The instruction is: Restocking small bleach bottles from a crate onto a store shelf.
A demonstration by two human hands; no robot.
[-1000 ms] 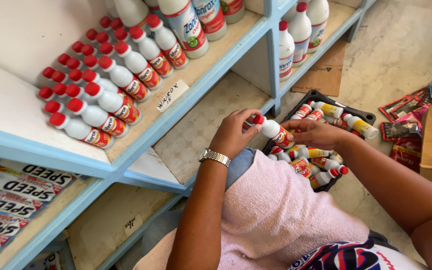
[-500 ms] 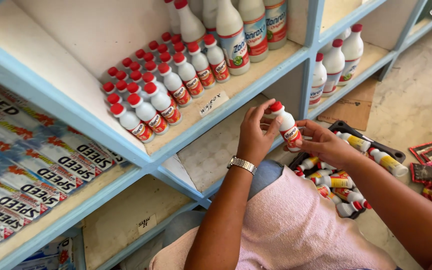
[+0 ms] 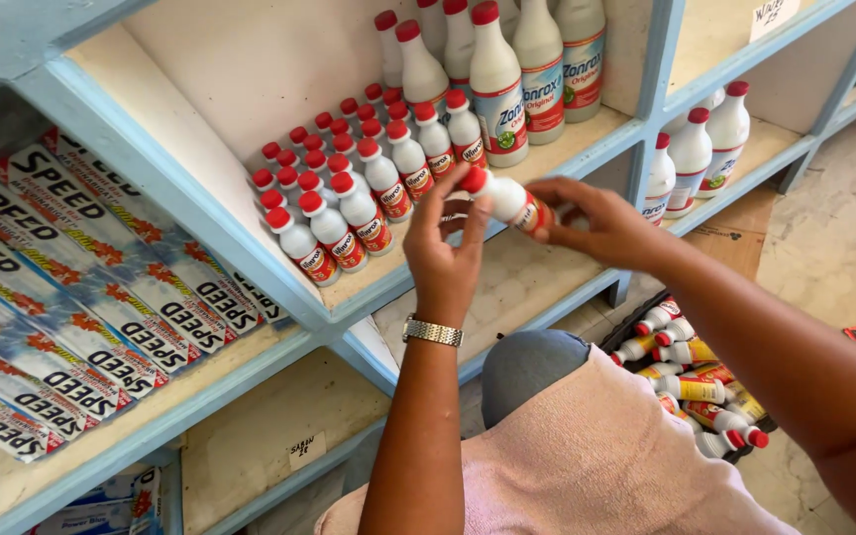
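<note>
Many flat printed packets [image 3: 81, 297] are lying across the shelf at the left of the frame, and rows of small red-capped bottles [image 3: 349, 188] are standing at upper centre. The left hand [image 3: 445, 253] is pinching the red cap of a small white bottle [image 3: 504, 198] while the right hand [image 3: 601, 223] is grasping its base, holding it tilted just in front of those rows. More bottles are lying in a dark tray [image 3: 691, 381] at lower right.

Two bare forearms, a metal wristwatch and pale pink clothing, seen from my head camera.

My left hand [image 3: 445, 260] and right hand [image 3: 601, 226] are uncovered, with no gloves or rings that I can make out, and both arms are bare with no sleeves showing. A silver link-band wristwatch [image 3: 433, 332] circles my left wrist. Over my lap lies soft, pale pink fabric [image 3: 596, 456], and a grey-blue rounded patch of cloth [image 3: 527, 367] shows at the knee.
</note>
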